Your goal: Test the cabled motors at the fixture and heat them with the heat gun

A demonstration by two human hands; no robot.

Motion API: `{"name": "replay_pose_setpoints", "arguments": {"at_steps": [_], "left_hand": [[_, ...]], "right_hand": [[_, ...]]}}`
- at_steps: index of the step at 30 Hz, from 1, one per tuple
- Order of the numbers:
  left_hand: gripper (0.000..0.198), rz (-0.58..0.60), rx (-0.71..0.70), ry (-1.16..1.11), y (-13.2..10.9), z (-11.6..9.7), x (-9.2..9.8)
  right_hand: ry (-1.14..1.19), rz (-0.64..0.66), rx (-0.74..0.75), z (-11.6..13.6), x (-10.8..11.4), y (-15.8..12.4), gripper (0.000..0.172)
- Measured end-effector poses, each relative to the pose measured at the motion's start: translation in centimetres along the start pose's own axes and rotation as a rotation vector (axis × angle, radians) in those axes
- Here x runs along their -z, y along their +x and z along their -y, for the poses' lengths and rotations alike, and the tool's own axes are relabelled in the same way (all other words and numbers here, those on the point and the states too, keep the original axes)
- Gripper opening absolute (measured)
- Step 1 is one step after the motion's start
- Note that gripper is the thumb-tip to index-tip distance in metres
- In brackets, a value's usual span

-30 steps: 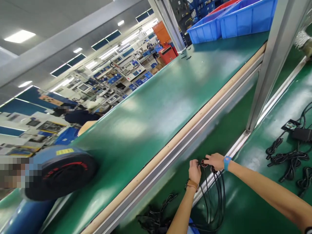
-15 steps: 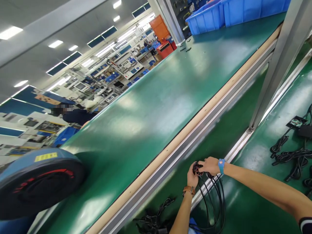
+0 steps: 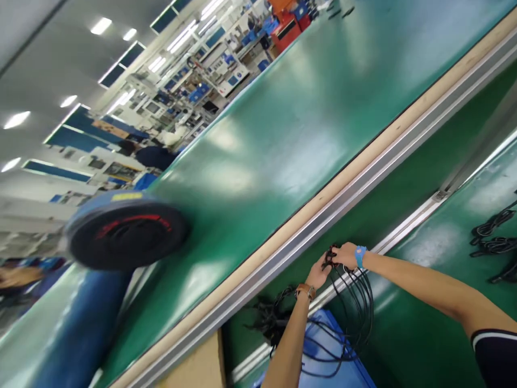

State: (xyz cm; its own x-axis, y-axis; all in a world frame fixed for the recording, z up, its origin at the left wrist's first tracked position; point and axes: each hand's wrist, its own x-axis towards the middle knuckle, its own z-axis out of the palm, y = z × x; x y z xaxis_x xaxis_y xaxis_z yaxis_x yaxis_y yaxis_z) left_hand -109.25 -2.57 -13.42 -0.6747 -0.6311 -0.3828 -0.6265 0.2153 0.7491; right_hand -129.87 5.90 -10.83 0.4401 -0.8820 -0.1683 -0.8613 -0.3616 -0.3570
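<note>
My left hand (image 3: pixel 318 275) and my right hand (image 3: pixel 343 255) meet at the top of a coiled black cable (image 3: pixel 355 302), both closed on it. The loops of the cable hang down from my fingers over a blue bin (image 3: pixel 323 355) below. My left wrist carries a brown watch strap, my right wrist a blue band. Both hands are just in front of the metal rail (image 3: pixel 343 199) at the edge of the green conveyor belt (image 3: pixel 283 124).
More black cable bundles lie at the right (image 3: pixel 495 237) on the green bench and in a pile (image 3: pixel 269 318) left of my left arm. A blue and black round unit (image 3: pixel 121 229) sits at the belt's left end. A person stands far behind it.
The view has tilted and swung down and right, bringing the blue bin into sight. My hands stay together on the cable coil and have shifted slightly up.
</note>
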Motion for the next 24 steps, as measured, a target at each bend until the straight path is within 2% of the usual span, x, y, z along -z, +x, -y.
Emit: {"name": "replay_pose_setpoints", "arguments": {"at_steps": [4, 7, 10, 13, 15, 16, 18, 20, 22, 24], "left_hand": [[0.063, -0.032, 0.137, -0.018, -7.0, 0.5, 0.9], [0.074, -0.036, 0.160, -0.031, -12.6, 0.2, 1.4], [0.082, 0.075, 0.061, 0.026, -16.7, -0.5, 0.9], [0.108, 0.176, -0.123, 0.244, -19.1, -1.2, -0.8], [0.127, 0.133, -0.203, 0.412, -20.4, -1.1, -2.3], [0.130, 0.080, -0.223, 0.497, -21.0, -0.8, -3.1], [0.124, -0.072, -0.219, 0.677, -22.0, 0.1, -4.3], [0.106, -0.209, -0.180, 0.821, -22.5, 1.4, -5.1], [0.083, -0.271, -0.157, 0.888, -22.4, 2.8, -5.3], [0.065, -0.270, -0.169, 0.892, -22.0, 3.8, -5.2]], "right_hand": [[0.057, 0.084, -0.088, 0.4, 1.8, -0.1, 0.039], [0.094, 0.050, -0.189, 0.9, 4.9, -2.3, 0.042], [0.080, -0.040, -0.278, 2.2, 9.6, -6.3, 0.045], [0.036, -0.142, -0.348, 4.5, 14.6, -10.9, 0.044], [0.012, -0.211, -0.383, 6.0, 16.6, -13.5, 0.046], [0.010, -0.243, -0.396, 6.5, 17.0, -14.6, 0.046], [0.038, -0.304, -0.416, 7.3, 16.3, -16.7, 0.046], [0.113, -0.367, -0.425, 7.8, 14.1, -18.3, 0.044], [0.213, -0.444, -0.434, 8.2, 10.8, -19.6, 0.038], [0.311, -0.528, -0.471, 8.6, 7.2, -20.5, 0.031]]}}
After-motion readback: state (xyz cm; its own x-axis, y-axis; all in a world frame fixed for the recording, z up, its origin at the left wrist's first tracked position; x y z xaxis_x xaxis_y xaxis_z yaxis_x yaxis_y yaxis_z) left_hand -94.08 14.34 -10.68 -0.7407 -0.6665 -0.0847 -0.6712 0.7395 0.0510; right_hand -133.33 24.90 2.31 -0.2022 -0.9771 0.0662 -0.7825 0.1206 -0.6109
